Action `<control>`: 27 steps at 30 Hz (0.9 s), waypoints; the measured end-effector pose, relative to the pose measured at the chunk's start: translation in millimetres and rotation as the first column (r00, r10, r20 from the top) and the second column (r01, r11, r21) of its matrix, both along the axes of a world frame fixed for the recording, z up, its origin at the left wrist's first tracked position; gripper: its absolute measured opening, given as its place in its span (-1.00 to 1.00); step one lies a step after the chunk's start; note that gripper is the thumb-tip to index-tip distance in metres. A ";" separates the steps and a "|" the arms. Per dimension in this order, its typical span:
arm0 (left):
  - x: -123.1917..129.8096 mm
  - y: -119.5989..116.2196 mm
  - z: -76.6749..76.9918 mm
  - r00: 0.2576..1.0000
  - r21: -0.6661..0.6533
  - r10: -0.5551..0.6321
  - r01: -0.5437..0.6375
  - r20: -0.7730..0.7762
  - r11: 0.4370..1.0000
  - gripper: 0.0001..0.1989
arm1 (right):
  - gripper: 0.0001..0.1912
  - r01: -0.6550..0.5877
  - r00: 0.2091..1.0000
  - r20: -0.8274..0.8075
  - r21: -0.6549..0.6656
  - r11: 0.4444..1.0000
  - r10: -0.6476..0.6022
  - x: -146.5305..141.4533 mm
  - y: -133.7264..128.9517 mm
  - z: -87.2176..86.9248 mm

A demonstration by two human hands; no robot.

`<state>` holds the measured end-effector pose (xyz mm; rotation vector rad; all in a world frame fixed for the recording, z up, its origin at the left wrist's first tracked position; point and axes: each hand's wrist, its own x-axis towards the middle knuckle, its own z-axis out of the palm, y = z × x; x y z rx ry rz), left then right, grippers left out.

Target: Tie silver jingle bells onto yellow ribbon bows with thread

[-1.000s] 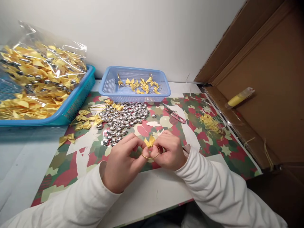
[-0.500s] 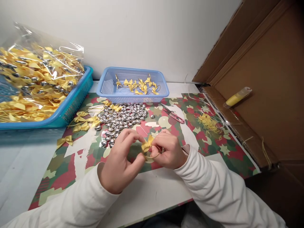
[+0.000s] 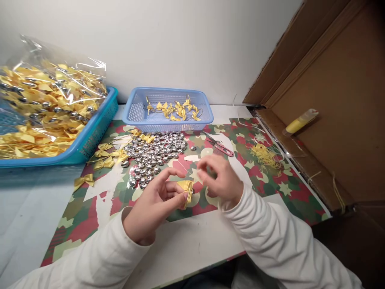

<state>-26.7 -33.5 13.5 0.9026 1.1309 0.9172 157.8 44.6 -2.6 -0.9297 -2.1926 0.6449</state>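
My left hand [image 3: 156, 204] pinches a yellow ribbon bow [image 3: 184, 185] between thumb and fingers. Yellow cord is gathered at the bow, and a small silver bell [image 3: 193, 192] shows at its right side. My right hand [image 3: 221, 176] is off the bow, slightly blurred, with fingers curled and the thumb apart from the index finger; I see nothing in it. Behind my hands lies a pile of silver bells [image 3: 156, 154]. Loose yellow bows [image 3: 104, 162] lie left of the pile.
A blue basket [image 3: 168, 127] at the back holds several corded bows. The larger blue basket [image 3: 105, 120] at left carries a clear bag [image 3: 60, 86] of belled bows. Pink thread snips [image 3: 224, 149], yellow thread scraps [image 3: 264, 154] and a yellow thread spool [image 3: 300, 122] are right, by cardboard [image 3: 325, 88].
My right hand has let go of the bow and moved up and right. My left hand has closed on the bow, which has turned so its bell shows.
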 end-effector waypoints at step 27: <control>2.9 3.0 8.5 0.967 -0.247 0.175 -0.127 0.185 0.961 -0.55 | -0.84 -0.020 0.999 0.040 0.158 0.987 0.014 28.0 -12.4 35.0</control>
